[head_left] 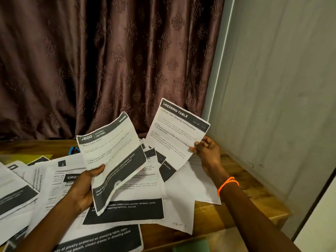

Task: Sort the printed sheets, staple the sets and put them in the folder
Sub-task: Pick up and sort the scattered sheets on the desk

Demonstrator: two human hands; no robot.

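Loose black-and-white printed sheets [27,180] litter the wooden table [241,180]. The left hand [85,186] grips a curling "Wash baby bottle" kitchen page [111,151] held above them; the right hand [207,150] pinches a raised "Dressing Table" page [174,135].

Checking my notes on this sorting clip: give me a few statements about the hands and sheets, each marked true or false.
1. The left hand holds a sheet headed KITCHEN. True.
2. The right hand is empty. False: it grips a sheet headed DRESSING TABLE.
3. An orange bracelet is on the right wrist. True.
4. The wooden table holds only one sheet. False: many loose sheets are spread over it.
5. Both held sheets lie flat on the table. False: both are lifted.
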